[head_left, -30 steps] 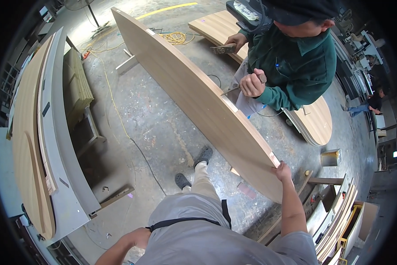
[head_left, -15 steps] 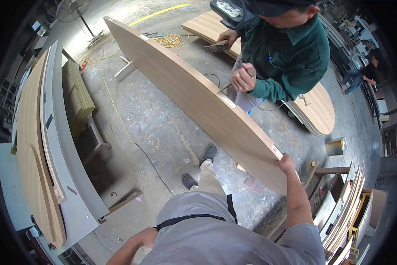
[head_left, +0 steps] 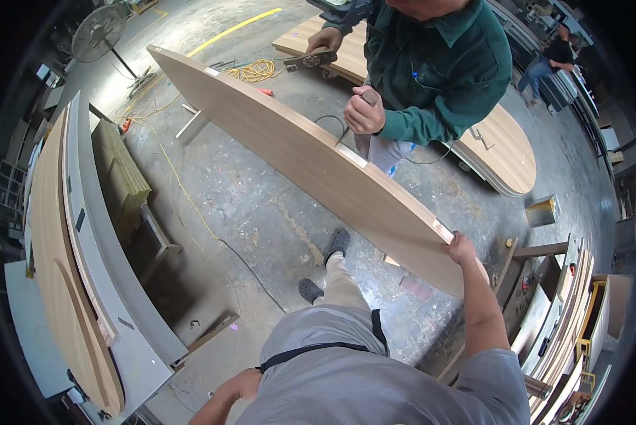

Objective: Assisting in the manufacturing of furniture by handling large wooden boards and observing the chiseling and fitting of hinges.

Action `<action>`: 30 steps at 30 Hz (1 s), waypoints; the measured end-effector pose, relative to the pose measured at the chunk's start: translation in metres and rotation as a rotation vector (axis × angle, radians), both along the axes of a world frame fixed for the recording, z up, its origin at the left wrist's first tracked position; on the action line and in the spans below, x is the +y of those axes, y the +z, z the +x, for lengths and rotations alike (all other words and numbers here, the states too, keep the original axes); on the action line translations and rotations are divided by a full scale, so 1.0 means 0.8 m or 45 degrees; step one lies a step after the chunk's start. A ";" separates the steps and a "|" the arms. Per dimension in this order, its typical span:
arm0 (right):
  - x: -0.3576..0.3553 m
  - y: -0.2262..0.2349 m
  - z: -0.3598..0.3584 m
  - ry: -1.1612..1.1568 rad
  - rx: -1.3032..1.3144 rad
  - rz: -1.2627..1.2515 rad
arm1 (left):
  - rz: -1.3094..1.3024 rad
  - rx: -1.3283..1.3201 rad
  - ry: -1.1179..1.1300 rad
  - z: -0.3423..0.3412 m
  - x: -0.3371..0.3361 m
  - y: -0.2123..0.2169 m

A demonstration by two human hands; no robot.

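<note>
Basically, left hand (head_left: 243, 386) at bottom centre hangs by the torso, grip state cannot tell. Right hand (head_left: 462, 249), centre right, is closed on the end of the long wooden panel (head_left: 297, 152), which stands on edge and runs to upper left. Co-worker's hand (head_left: 364, 112) at top centre holds a tool at its top edge. Risk: panel tips, since only 1 hand steadies it.

Single view, head-mounted fisheye, aimed steeply down from above the wearer's shoulders. Concrete floor (head_left: 261, 212) fills the centre, well below. Wearer's right hand (head_left: 462, 249) close, right of centre. Straight edges bow toward the dark circular rim. No second view to compare.
</note>
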State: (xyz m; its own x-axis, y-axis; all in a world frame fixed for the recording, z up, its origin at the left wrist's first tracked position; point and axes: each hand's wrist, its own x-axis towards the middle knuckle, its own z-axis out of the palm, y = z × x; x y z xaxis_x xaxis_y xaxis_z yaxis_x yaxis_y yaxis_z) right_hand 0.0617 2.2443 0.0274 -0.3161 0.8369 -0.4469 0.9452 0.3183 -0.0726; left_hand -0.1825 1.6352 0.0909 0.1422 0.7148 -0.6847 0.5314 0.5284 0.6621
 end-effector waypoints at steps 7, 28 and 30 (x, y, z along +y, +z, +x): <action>0.002 -0.004 0.004 -0.002 0.065 0.079 | -0.037 -0.027 -0.081 -0.011 0.015 0.010; 0.002 0.008 -0.005 0.032 0.049 0.081 | -0.091 -0.058 -0.021 -0.021 0.009 0.004; 0.003 0.008 -0.007 0.032 0.059 0.068 | -0.071 -0.035 -0.049 -0.022 0.015 0.013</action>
